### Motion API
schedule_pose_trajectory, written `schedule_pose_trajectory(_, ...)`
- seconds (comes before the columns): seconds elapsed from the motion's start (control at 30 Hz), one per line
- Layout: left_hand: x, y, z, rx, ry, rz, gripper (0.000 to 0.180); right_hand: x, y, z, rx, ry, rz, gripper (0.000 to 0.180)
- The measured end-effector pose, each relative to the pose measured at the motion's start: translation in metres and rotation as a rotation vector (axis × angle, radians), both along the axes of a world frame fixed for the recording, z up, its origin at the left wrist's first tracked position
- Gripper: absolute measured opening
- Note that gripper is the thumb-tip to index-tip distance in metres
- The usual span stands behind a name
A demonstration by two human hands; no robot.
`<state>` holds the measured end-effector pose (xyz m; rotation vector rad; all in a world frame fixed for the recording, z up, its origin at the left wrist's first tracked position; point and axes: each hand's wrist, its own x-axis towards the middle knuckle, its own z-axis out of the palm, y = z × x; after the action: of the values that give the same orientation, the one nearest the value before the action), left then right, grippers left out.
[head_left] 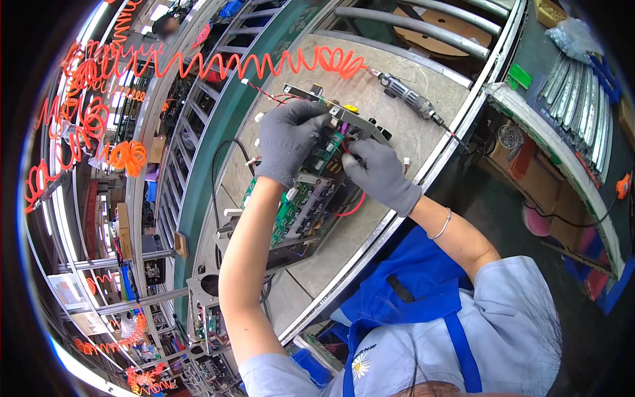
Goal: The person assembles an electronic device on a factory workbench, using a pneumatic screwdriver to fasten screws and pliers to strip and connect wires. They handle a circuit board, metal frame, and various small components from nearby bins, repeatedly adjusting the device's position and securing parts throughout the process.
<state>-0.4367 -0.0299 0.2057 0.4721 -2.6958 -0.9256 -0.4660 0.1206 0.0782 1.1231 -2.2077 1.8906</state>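
Note:
An open metal chassis with green circuit boards (286, 210) lies on the bench under my hands. My left hand (288, 140), in a grey glove, reaches over its far part. Those fingers are closed against the board beside a metal panel (360, 122), and what they grip is hidden. Just to the right, my gloved right hand (382, 173) pinches at a red wire (352, 209) that loops out below it. A purple part (344, 128) shows between both hands. Thin red and white leads (264, 94) stick out past the chassis's far left corner.
A grey power screwdriver (411, 97) on a coiled orange air hose (264, 66) lies beyond the chassis. Roller conveyor bars (413, 32) run behind the bench. At right, a side table holds a stack of metal strips (577, 109) and a green piece (520, 77).

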Motion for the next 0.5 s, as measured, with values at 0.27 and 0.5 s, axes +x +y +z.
schedule_pose_trajectory(0.27, -0.010, -0.010, 0.019, -0.126, -0.225, -0.157, 0.018, -0.029, 0.011, 0.027, 0.131, -0.464, 0.451, 0.025)
schedule_pose_trajectory(0.5, -0.009, -0.009, 0.013, -0.220, -0.191, -0.137, 0.017, 0.000, -0.006, 0.014, -0.808, -1.471, 0.592, 0.020)
